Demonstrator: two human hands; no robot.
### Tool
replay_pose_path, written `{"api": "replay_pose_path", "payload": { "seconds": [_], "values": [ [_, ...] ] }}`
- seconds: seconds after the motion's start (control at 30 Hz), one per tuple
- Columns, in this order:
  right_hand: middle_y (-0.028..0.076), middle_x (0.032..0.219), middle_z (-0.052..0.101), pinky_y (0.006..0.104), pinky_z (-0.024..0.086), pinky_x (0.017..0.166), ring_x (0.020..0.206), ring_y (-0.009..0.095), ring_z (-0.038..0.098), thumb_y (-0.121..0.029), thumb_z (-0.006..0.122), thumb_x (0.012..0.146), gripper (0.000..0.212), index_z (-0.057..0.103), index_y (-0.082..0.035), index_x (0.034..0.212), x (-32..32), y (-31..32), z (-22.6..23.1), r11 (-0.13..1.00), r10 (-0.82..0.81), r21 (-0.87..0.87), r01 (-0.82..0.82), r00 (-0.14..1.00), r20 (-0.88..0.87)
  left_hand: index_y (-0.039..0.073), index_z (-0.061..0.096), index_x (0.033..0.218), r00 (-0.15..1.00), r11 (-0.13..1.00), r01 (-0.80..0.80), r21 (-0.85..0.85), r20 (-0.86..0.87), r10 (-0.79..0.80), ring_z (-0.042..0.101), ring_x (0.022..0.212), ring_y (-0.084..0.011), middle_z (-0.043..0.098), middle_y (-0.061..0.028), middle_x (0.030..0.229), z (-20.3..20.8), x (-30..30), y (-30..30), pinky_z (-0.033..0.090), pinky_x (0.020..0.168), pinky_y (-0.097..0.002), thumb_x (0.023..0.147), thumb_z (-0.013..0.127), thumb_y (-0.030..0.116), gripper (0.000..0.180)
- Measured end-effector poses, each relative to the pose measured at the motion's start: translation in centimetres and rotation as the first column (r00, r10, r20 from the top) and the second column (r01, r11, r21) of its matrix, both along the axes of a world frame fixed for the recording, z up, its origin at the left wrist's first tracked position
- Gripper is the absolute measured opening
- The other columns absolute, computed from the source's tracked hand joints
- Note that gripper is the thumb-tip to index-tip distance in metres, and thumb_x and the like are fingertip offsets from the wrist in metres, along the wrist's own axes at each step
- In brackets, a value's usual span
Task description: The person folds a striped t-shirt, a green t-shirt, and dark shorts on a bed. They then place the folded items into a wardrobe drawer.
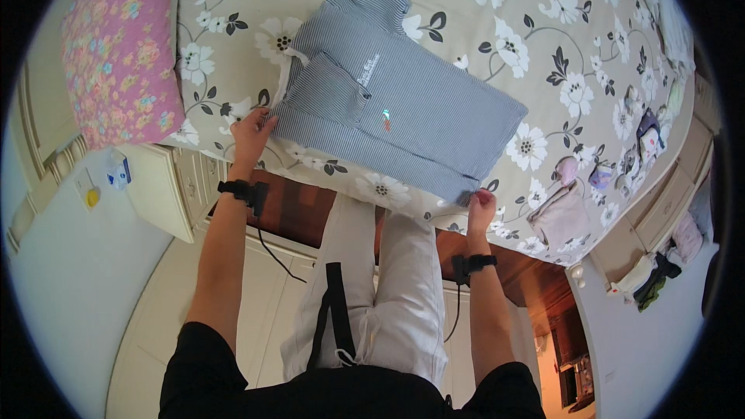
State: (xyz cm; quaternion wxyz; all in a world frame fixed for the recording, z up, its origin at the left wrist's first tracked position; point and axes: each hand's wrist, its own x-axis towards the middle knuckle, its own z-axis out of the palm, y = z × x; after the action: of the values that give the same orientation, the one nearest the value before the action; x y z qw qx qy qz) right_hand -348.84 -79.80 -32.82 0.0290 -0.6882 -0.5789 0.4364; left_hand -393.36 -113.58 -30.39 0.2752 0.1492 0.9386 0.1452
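Note:
A blue-and-white striped shirt (pixel 434 101) lies slanted across the bed, with small print and a coloured motif on its front. Its near side is folded inward in a long strip, and the near sleeve lies over the front. The far sleeve sticks out at the top. My left hand (pixel 250 138) is closed at the shirt's near left corner, fingertips pinching the fabric edge. At the near right corner, by the hem, my right hand (pixel 481 206) pinches the cloth between thumb and fingers.
The bed (pixel 543 39) has a beige cover with white flowers. A pink floral pillow (pixel 124 54) lies at its left. On the right are a folded beige garment (pixel 560 217) and several small bundled cloth items. A cream bedside cabinet (pixel 167 186) stands at the left.

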Motion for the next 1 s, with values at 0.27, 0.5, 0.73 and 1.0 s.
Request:
{"api": "replay_pose_path", "payload": {
  "seconds": [0.27, 0.5, 0.73, 1.0],
  "values": [
    [0.011, 0.097, 0.064, 0.0324, 0.049, 0.08, 0.088, 0.022, 0.061, 0.0, 0.065, 0.082, 0.023, 0.061, 0.001, 0.104, -17.5, 0.2, 6.4, 0.818, 0.574, 0.25, -0.519, 0.765, -0.292, 0.012, 0.067, 0.111, 0.994, 0.988, 0.046, 0.149, -0.1, -0.031, 0.064, 0.095, -0.0192, 0.07, -0.0026, 0.102, -0.5, 0.7, 1.3, 0.03, 0.094, -0.0429, 0.082, 0.076, 0.03, 0.034],
    [0.014, 0.104, 0.067, 0.042, 0.042, 0.091, 0.099, 0.029, 0.063, -0.028, 0.077, 0.077, 0.048, 0.062, -0.001, 0.114, -31.6, -4.9, 1.5, 0.664, 0.745, 0.19, -0.723, 0.617, -0.255, 0.014, 0.066, 0.116, 0.989, 0.985, 0.011, 0.173, -0.145, 0.015, 0.06, 0.107, -0.0216, 0.068, -0.0042, 0.113, -1.1, 1.6, 3.8, 0.028, 0.099, -0.0416, 0.083, 0.073, 0.033, 0.038],
    [0.009, 0.105, 0.069, 0.0426, 0.038, 0.092, 0.1, 0.027, 0.063, -0.03, 0.079, 0.072, 0.056, 0.062, -0.005, 0.119, -35.7, -7.2, -0.7, 0.621, 0.774, 0.057, -0.782, 0.6, -0.205, 0.015, 0.066, 0.113, 0.992, 0.968, -0.07, 0.241, -0.089, 0.094, 0.06, 0.107, -0.0204, 0.067, -0.0028, 0.115, -1.9, 2.0, 4.4, 0.028, 0.097, -0.0397, 0.083, 0.073, 0.029, 0.034],
    [0.01, 0.108, 0.067, 0.0416, 0.034, 0.096, 0.103, 0.028, 0.061, -0.017, 0.074, 0.075, 0.044, 0.065, -0.006, 0.116, -37.4, -8.8, -1.8, 0.683, 0.717, 0.1, -0.724, 0.637, -0.282, 0.016, 0.07, 0.095, 0.983, 0.918, -0.1, 0.384, -0.103, 0.151, 0.06, 0.101, -0.0187, 0.069, 0.0003, 0.101, -1.5, 2.1, 3.7, 0.029, 0.095, -0.037, 0.078, 0.075, 0.016, 0.017]
  ]
}}
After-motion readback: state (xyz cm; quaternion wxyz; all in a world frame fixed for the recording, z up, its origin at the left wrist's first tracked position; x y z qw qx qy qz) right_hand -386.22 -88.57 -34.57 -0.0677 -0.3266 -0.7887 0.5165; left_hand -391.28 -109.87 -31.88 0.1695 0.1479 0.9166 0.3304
